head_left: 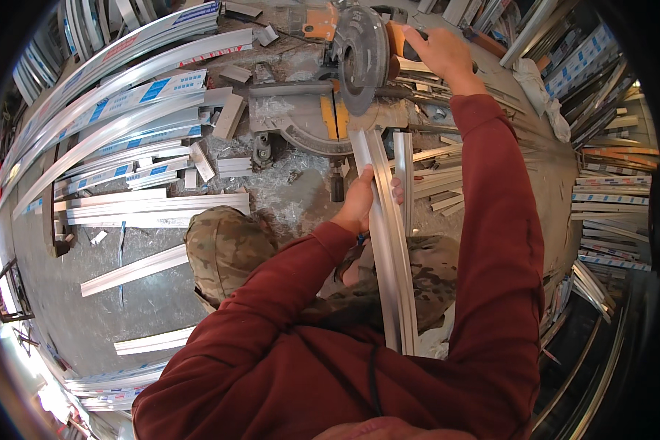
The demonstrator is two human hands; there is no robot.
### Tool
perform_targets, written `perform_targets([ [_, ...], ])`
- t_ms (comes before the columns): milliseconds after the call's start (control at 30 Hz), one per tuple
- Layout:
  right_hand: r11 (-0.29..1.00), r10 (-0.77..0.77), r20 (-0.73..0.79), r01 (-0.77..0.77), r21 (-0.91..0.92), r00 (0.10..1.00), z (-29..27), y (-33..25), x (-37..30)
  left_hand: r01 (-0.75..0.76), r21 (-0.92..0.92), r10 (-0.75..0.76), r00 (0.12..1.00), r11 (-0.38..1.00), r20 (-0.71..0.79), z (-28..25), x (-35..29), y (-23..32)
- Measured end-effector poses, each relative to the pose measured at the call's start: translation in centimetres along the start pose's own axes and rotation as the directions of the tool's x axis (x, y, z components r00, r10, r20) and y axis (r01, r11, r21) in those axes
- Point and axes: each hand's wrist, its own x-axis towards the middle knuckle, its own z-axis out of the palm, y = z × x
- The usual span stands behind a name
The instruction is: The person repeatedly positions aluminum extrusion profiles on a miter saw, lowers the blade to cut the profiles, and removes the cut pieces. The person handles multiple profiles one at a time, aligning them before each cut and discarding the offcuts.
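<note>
My left hand (358, 199) is closed round a long silver metal profile (390, 253), which runs from near my body up to the front edge of the miter saw's base (290, 121). Up at the saw, my right hand (447, 59) grips its orange handle (397, 38). The round blade (363, 73) and its dark guard are raised over the base, just beyond the profile's far end. A yellow slotted insert (335, 117) sits in the base, left of that end. Close to the right of the held profile is a shorter silver piece (403, 165).
Long wrapped profiles (125, 110) are piled at the left, with short offcuts (229, 116) near the saw. More strips (436, 176) lie to its right. Stacked bars (612, 198) line the far right. A black clamp knob (336, 188) sticks out in front of the base.
</note>
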Motion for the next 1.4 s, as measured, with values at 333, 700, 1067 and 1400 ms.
perform_targets([
  [333,0.999,-0.004,-0.057,0.006,0.036,0.998,0.3,-0.4,0.0,0.008,0.089,-0.011,1.000,0.996,0.024,-1.2,1.0,0.7],
  [700,0.999,0.007,-0.015,-0.006,0.043,1.000,-0.1,-0.5,-1.0,-0.003,0.103,-0.001,0.999,0.995,0.040,0.2,0.7,1.6],
  [1067,0.999,0.017,-0.033,-0.015,0.044,0.999,-0.3,-0.8,-1.6,0.078,0.142,-0.095,0.989,0.987,0.116,-1.0,1.7,2.4],
  [1400,1.000,0.005,-0.046,-0.004,0.030,0.999,0.0,-0.6,-1.6,0.065,0.097,-0.075,0.991,0.993,0.107,-1.8,2.7,2.2],
])
